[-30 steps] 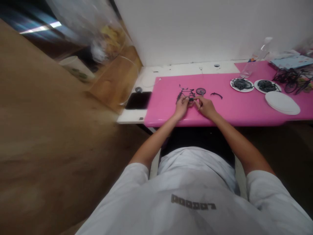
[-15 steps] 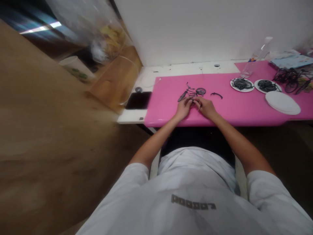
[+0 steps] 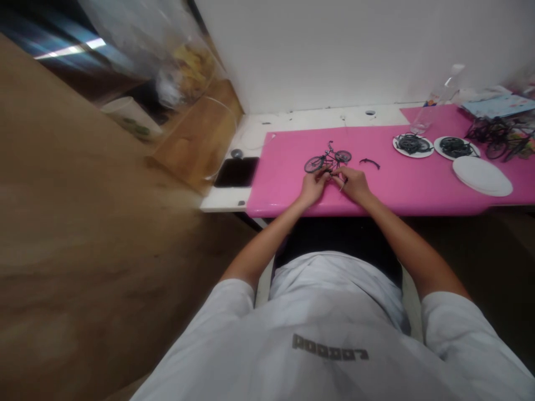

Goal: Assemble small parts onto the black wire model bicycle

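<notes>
A small dark toy bicycle [image 3: 327, 160] is held just above the pink mat [image 3: 284, 192], its two wheels facing me and its handlebar pointing away. My left hand [image 3: 313, 185] is closed with fingertips pinching the near part of the bicycle. Opposite it, my right hand [image 3: 351, 182] is also closed, its fingertips meeting the left ones at the same part. A thin strip sticks out below the right fingers; its kind is too small to tell. Fingers hide the spot where both hands grip. A curved black piece [image 3: 370, 163] lies on the mat to the right.
White plates with dark bicycle parts [image 3: 413, 145] and wheels [image 3: 456, 147] stand on the right, beside blank white plates [image 3: 482, 176]. Behind them are a clear bottle [image 3: 434, 103] and a heap of dark toy bicycles [image 3: 497, 136]. A black phone [image 3: 236, 172] lies at the left.
The bicycle has turned between my fingers: its left wheel now shows as a rounder disc and its handlebar has shifted right. Both hands stay in nearly the same place.
</notes>
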`<action>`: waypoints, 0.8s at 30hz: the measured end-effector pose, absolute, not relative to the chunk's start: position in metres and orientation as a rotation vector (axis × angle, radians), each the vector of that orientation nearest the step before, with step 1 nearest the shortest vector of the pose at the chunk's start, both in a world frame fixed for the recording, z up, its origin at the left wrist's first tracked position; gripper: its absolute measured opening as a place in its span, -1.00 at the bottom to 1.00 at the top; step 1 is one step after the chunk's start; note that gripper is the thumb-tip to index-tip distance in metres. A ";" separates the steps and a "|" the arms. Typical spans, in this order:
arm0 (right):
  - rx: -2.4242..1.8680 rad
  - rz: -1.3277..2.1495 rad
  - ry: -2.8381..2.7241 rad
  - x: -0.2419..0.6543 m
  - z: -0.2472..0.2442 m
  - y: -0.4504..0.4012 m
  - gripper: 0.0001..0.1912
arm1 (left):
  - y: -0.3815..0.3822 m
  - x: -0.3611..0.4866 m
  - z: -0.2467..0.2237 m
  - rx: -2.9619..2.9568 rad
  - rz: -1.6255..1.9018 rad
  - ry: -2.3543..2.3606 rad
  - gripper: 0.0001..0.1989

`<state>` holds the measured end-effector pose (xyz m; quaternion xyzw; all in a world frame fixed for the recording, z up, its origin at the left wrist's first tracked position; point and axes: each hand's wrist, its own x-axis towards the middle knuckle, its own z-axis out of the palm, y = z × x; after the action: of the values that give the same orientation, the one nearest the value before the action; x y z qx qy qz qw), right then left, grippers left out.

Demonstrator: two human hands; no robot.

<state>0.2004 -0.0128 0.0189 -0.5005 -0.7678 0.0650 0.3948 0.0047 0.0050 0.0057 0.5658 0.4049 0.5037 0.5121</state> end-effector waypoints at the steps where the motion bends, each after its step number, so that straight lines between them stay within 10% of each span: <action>1: -1.268 0.163 -1.945 0.201 0.019 -0.012 -0.77 | 0.005 0.005 0.005 1.369 1.208 0.974 -0.64; 24: -1.256 0.133 -1.984 0.203 0.015 -0.012 -0.67 | -0.003 0.004 0.007 1.468 1.261 0.982 -0.75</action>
<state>0.2028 -0.0122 0.0146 -0.4928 -0.7787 0.0523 0.3847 0.0045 -0.0026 0.0071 0.5984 0.4002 0.5137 0.4668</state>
